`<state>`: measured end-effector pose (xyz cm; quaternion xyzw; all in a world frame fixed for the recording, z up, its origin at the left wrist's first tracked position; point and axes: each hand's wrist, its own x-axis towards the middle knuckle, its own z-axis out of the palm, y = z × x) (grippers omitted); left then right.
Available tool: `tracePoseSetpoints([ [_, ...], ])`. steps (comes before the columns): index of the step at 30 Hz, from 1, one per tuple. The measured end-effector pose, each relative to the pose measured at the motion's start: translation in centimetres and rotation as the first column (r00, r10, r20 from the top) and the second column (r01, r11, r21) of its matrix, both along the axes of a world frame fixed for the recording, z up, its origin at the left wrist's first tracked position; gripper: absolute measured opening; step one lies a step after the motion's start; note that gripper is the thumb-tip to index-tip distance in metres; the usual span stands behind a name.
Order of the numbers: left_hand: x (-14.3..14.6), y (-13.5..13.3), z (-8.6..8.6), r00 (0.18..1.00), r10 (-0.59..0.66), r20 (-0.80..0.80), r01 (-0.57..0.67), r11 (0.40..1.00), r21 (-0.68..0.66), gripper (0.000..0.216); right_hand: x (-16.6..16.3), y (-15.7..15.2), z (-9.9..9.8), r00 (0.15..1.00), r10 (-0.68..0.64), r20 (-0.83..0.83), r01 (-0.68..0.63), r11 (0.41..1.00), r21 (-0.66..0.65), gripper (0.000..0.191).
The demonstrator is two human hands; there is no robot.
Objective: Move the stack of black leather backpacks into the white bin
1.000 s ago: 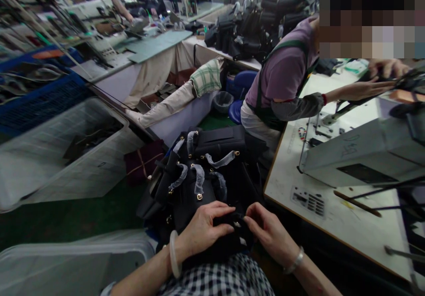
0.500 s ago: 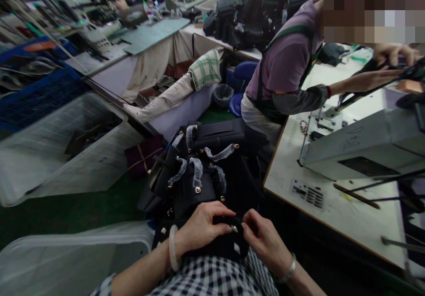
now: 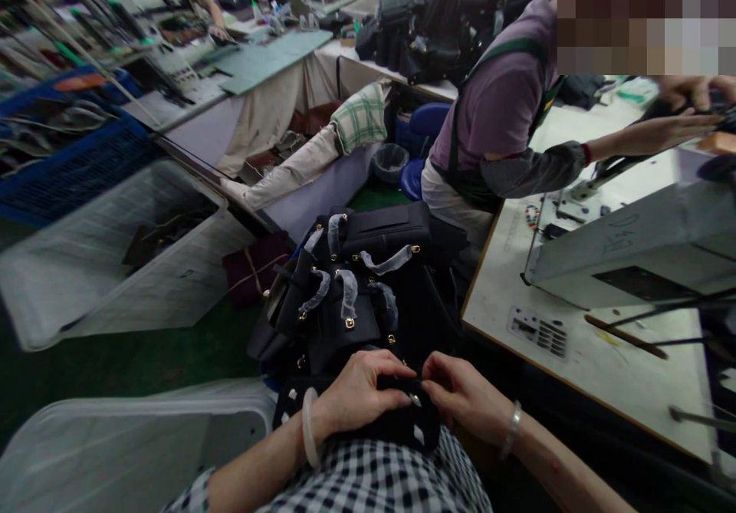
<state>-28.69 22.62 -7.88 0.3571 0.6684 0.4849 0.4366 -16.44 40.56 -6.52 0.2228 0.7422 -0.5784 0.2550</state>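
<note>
While both sets of fingertips are meeting over a small silver fitting, the left hand point(image 3: 361, 390) is curling its fingers down onto a black leather bag piece point(image 3: 368, 417) lying on the lap, and the right hand point(image 3: 465, 398) is pinching that same piece from the other side. Just beyond this piece, a pile of black handbags point(image 3: 350, 291) with gold studs and foam-wrapped straps is sitting. Left of the pile, a clear plastic bin point(image 3: 103, 268) is holding dark scraps, hard to make out. Below that bin, another clear plastic tub point(image 3: 138, 452) is showing only its rim. Right of the pile, a white worktable point(image 3: 575, 344) is bearing a grey sewing machine point(image 3: 638, 244), cut off at the edge.
</note>
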Motion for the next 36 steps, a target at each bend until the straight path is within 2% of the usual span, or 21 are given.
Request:
tracePoseSetpoints([
  [4, 0.0, -0.1, -0.1, 0.999, -0.039, 0.001, 0.039, 0.999, -0.005, 0.033, 0.6, -0.7, -0.3, 0.987, 0.105, -0.124, -0.086, 0.985, 0.15, 0.009],
  [9, 0.0, -0.3, -0.1, 1.0, -0.029, -0.01, 0.029, 1.0, -0.003, 0.03, 1.0, -1.8, -1.0, 0.971, 0.066, -0.229, -0.024, 0.983, 0.183, 0.009],
  [11, -0.1, -0.3, 0.0, 1.0, -0.014, -0.014, 0.014, 1.0, -0.013, 0.029, 1.1, -2.0, -1.1, 0.972, -0.007, -0.233, 0.043, 0.988, 0.149, 0.013],
  [13, -0.2, -0.3, 0.1, 1.0, 0.001, -0.019, -0.002, 1.0, -0.024, 0.028, 1.3, -2.0, -1.0, 0.969, -0.159, -0.191, 0.169, 0.985, 0.035, 0.022],
  [15, -0.4, -0.2, 0.2, 1.0, 0.007, -0.028, -0.008, 1.0, -0.029, 0.028, 1.6, -1.9, -0.8, 0.948, -0.295, -0.119, 0.288, 0.954, -0.079, 0.031],
  [17, -0.4, -0.1, 0.2, 0.999, 0.007, -0.033, -0.008, 1.0, -0.03, 0.027, 1.8, -1.8, -0.6, 0.937, -0.342, -0.074, 0.333, 0.936, -0.113, 0.034],
  [22, -0.2, 0.0, 0.0, 0.999, -0.018, -0.048, 0.016, 0.999, -0.029, 0.028, 1.6, -2.3, -0.9, 0.955, -0.257, -0.145, 0.263, 0.964, 0.027, 0.02],
  [25, -0.3, 0.0, 0.0, 0.998, -0.028, -0.057, 0.025, 0.999, -0.044, 0.027, 1.3, -2.6, -1.4, 0.948, -0.267, -0.172, 0.281, 0.958, 0.062, 0.017],
  [28, -0.6, 0.2, 0.3, 0.999, -0.026, -0.043, 0.024, 0.999, -0.046, 0.028, 1.7, -2.7, -1.4, 0.911, -0.378, -0.167, 0.382, 0.924, -0.005, 0.029],
  [31, -1.2, 0.3, 0.5, 0.997, -0.017, -0.073, 0.014, 0.999, -0.039, 0.028, 3.4, -3.3, -0.6, 0.802, -0.583, -0.129, 0.583, 0.812, -0.041, 0.049],
  [33, -1.4, 0.3, 0.3, 0.995, 0.006, -0.096, -0.01, 0.999, -0.039, 0.027, 4.7, -4.3, -0.3, 0.76, -0.644, -0.084, 0.647, 0.763, 0.0, 0.056],
  [36, -1.4, 0.3, 0.0, 0.994, 0.032, -0.106, -0.035, 0.999, -0.031, 0.028, 5.6, -6.4, -0.7, 0.817, -0.573, -0.054, 0.576, 0.812, 0.091, 0.062],
])
